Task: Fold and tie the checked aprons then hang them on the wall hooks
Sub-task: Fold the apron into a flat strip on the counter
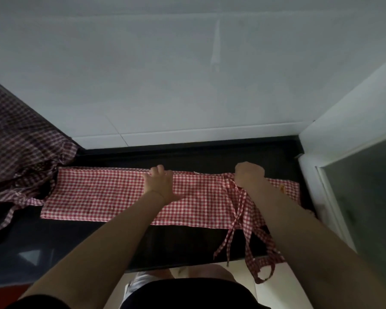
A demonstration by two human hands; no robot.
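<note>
The fingers of the left hand (159, 185) curl over the far long edge of the red checked apron (112, 192) and pinch it, palm resting on the cloth. The right hand (249, 175) is bunched into a fist at that same far edge, where the ties (239, 217) gather; its fingers look clamped on the cloth or the tie root, though the back of the hand hides exactly what they grip.

The apron lies under both hands as a long narrow band, already folded lengthwise, flat on the dark table (80, 237). From under the right hand the ties run toward the person and hang off the near table edge. Well to the left of the left hand a darker checked apron (20, 152) sits crumpled, one strap trailing close to the red apron's end. Beyond the fingers is a white tiled wall (187, 85); no hooks are in view.

The risk, as I judge it: if both hands pull the far edge over unevenly, the band may skew. The hanging ties could slide off and drag the right end along, or be trapped inside the next fold, leaving nothing free to tie.
</note>
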